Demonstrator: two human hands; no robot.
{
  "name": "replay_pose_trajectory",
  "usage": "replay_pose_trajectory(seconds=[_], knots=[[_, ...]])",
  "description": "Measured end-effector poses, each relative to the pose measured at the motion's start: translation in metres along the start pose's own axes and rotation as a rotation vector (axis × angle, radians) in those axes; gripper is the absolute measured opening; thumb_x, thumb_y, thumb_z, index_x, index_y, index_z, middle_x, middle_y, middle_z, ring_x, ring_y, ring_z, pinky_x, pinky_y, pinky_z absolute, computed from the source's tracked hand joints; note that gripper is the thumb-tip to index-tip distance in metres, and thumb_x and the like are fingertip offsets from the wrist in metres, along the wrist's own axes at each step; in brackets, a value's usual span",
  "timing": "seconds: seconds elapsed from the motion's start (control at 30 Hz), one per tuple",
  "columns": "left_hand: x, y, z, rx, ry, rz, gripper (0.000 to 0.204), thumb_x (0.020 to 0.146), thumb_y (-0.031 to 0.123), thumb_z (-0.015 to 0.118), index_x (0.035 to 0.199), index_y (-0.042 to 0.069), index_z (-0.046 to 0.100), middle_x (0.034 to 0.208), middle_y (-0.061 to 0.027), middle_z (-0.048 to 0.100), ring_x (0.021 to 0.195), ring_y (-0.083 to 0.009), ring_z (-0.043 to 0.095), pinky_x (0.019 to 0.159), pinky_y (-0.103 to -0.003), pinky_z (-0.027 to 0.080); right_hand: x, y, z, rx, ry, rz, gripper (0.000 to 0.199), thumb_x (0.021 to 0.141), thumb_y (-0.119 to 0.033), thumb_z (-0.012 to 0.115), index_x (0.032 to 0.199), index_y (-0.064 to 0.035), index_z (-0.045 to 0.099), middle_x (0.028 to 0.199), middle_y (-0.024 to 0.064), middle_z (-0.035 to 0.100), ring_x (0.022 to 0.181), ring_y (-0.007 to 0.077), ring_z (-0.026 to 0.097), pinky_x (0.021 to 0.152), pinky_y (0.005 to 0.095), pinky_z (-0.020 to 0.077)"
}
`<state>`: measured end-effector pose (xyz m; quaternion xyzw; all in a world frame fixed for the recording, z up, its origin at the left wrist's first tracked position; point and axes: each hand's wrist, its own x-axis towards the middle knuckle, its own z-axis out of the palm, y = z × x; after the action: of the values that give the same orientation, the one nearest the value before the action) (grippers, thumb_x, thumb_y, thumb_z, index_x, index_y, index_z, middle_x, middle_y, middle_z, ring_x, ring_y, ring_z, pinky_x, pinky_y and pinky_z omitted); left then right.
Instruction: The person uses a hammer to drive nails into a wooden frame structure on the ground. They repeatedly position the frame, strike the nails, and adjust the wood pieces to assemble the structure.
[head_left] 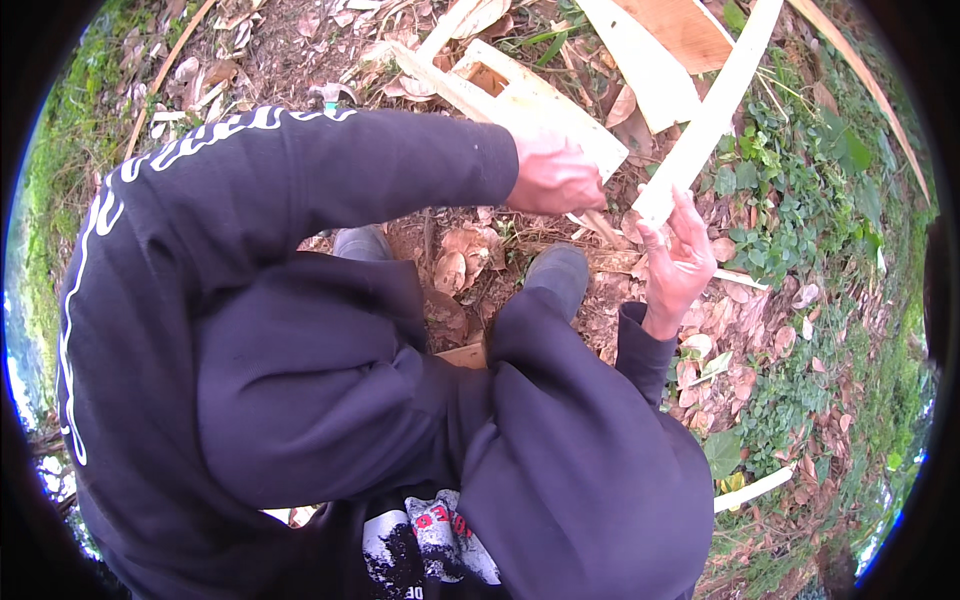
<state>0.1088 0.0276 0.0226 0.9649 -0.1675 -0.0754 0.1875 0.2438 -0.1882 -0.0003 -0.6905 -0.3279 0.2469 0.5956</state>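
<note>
My right hand pinches the near end of a long pale wooden strip between thumb and fingers. The strip slants up and away to the far right. My left hand is closed, its fingers curled down beside the strip's end; what lies inside them is hidden. Just beyond that hand, partly covered by it and the sleeve, lies a pale wooden piece with a rectangular opening. A wide pale board rests on the ground beyond the strip.
A browner board lies at the far edge. Past my left sleeve shows a metal tool head with teal on it. My shoes stand on dry leaves. Green plants grow at the right, near a loose pale stick.
</note>
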Motion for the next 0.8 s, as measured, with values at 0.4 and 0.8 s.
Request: replay_pose_trajectory(seconds=[0.4, 0.8], knots=[[0.010, -0.007, -0.025, -0.091, 0.277, 0.015, 0.022, 0.094, 0.014, 0.053, 0.106, 0.001, 0.066, 0.087, -0.0156, 0.068, 0.084, -0.0313, 0.071, 0.075, -0.040, 0.060, 0.008, -0.015, -0.006, 0.240, 0.048, -0.001, 0.066, 0.080, 0.010, 0.077, 0.140, 0.0103, 0.049, 0.123, 0.0242, 0.067, 0.113, 0.0248, 0.066, 0.097, 0.0353, 0.0537], [0.022, -0.026, 0.038, -0.009, 0.538, 0.129, 0.014, 0.087, 0.021, 0.058, 0.087, 0.007, 0.062, 0.080, -0.0100, 0.061, 0.077, -0.0283, 0.067, 0.070, -0.038, 0.055, 0.009, -0.007, -0.006, 0.203, 0.032, -0.018, 0.062, 0.080, 0.013, 0.075, 0.137, 0.0102, 0.051, 0.123, 0.0287, 0.066, 0.114, 0.0354, 0.067, 0.102, 0.0434, 0.0525]])
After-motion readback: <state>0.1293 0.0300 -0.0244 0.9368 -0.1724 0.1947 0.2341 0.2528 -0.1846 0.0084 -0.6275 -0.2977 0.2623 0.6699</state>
